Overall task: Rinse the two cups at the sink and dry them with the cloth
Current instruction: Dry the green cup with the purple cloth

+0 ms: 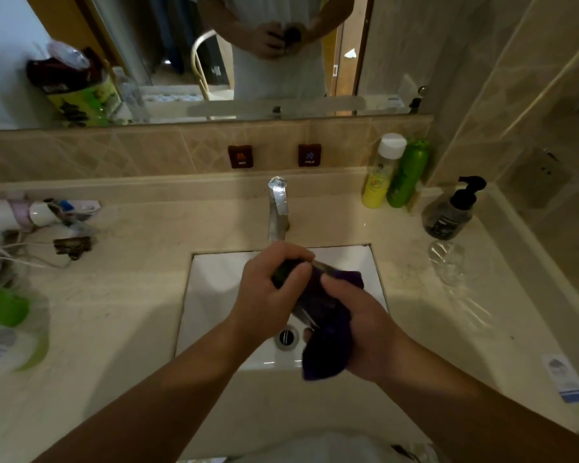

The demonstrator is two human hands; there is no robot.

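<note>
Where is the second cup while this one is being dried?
The clear cup stands on the counter right of the sink, just in front of the dark pump bottle.

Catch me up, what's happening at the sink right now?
A person is drying one glass cup over the basin. The left hand grips the cup while the right hand works the dark purple cloth around it. The second cup stands on the counter to the right, beside the pump bottle. No water visibly runs from the tap.
</note>
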